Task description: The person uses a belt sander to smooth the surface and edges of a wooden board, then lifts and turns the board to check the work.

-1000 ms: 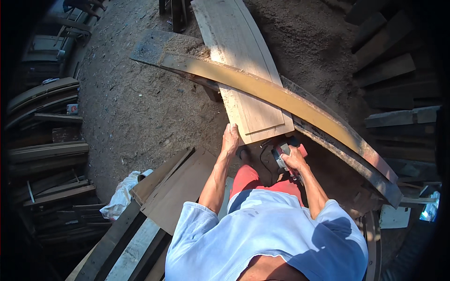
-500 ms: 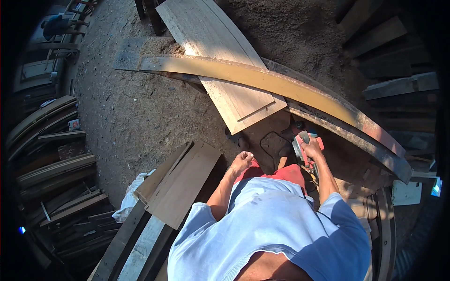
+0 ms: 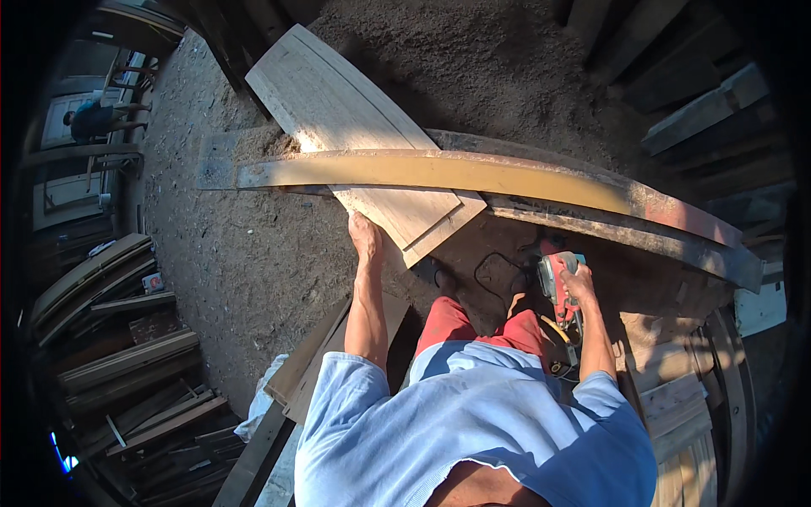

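My left hand (image 3: 365, 235) is at the lower left edge of a pale wooden board (image 3: 351, 106), its fingers closed on that edge. A second, wider board (image 3: 467, 216) lies beneath it, its corner sticking out. Both boards slant across under a long curved yellow-brown wooden beam (image 3: 473, 173). In my right hand (image 3: 579, 283) is a red and grey power planer (image 3: 555, 281), gripped by its handle. It hangs beside my right leg, apart from the boards.
Wood shavings (image 3: 266, 144) lie on the beam's left end. A cable (image 3: 486, 264) loops on the ground by my feet. Planks (image 3: 127, 355) are stacked at left, with more timber (image 3: 705, 106) at right. Another person (image 3: 91, 120) is far off at upper left.
My left hand has moved forward from near my lap to the board's edge. The planer remains in my right hand, slightly lower in view. The whole view has shifted and turned somewhat.
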Available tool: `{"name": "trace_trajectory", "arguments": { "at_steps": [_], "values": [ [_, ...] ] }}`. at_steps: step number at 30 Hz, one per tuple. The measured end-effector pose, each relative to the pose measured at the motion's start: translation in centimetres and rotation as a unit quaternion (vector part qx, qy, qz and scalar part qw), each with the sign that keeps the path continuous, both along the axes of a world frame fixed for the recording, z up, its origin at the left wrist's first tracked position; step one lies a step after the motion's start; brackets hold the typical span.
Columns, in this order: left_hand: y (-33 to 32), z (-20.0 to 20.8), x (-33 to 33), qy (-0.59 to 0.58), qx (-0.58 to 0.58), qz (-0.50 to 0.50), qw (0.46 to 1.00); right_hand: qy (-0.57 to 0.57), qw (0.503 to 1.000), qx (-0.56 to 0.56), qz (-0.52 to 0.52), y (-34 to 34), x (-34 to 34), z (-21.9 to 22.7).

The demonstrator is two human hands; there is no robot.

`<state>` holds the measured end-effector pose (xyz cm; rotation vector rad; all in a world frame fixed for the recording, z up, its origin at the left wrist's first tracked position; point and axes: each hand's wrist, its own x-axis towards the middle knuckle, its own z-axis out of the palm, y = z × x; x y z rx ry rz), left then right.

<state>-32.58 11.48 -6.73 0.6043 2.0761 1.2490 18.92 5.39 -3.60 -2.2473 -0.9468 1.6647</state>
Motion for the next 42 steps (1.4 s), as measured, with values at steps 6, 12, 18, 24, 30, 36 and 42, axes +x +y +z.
{"name": "trace_trajectory", "arguments": {
  "at_steps": [6,12,18,24,30,36,42],
  "values": [
    [1.5,-0.1,1.4,0.034,-0.042,0.026,0.998,-0.061,0.99,0.021,-0.128,-2.7,8.3,-6.1],
    [-1.1,0.6,1.3,-0.03,-0.041,0.012,0.999,-0.148,0.984,-0.02,-0.096,-2.8,16.3,-16.3],
    [3.9,0.4,2.7,0.117,-0.214,0.096,0.965,-0.427,0.889,0.161,0.029,-14.0,31.0,-37.7],
    [-1.7,2.5,2.3,0.058,-0.132,0.124,0.982,-0.31,0.95,-0.014,-0.008,-3.2,32.6,-39.7],
    [-1.4,2.1,3.8,0.061,-0.106,0.064,0.99,-0.295,0.953,-0.071,-0.007,-6.2,33.9,-44.6],
    [-1.3,2.6,6.3,0.064,-0.112,0.058,0.99,-0.276,0.955,-0.105,0.007,-9.6,32.3,-48.4],
    [-1.4,2.1,3.7,0.027,-0.08,0.012,0.996,-0.257,0.958,-0.129,0.004,-12.2,31.1,-50.1]
  ]
}}
